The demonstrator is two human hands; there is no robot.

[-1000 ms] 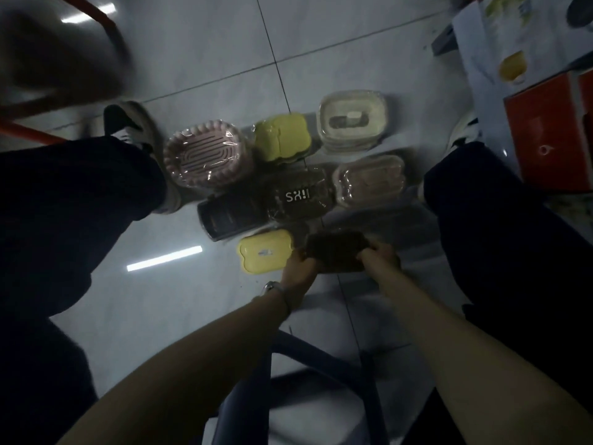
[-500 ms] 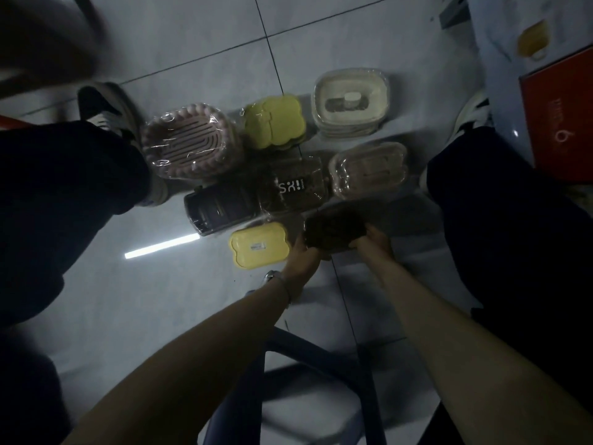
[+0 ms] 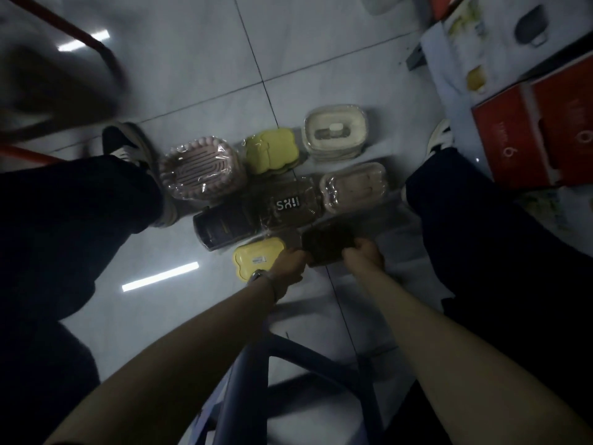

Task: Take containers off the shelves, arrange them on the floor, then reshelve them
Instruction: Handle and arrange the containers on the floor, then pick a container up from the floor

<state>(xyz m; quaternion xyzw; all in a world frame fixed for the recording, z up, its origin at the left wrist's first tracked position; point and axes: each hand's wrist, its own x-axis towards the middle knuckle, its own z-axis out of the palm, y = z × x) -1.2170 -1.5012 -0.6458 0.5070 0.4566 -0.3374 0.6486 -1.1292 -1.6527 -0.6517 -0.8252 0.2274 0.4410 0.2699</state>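
Note:
Several wrapped containers lie grouped on the tiled floor between my legs. My left hand and my right hand grip the two ends of a dark brown container at the near edge of the group. Beside it on the left lies a yellow container. Behind these are a black container, a dark wrapped one with white lettering and a clear beige one. The far row holds a pink ridged dish, a green lidded box and a cream container.
My shoes and dark trouser legs flank the group on both sides. Red boxes and a white printed carton sit at the right. A blue stool frame stands below my arms. A red bar crosses the upper left.
Both hands keep their hold on the dark brown container, which stays low at the near edge of the group. The view has shifted slightly.

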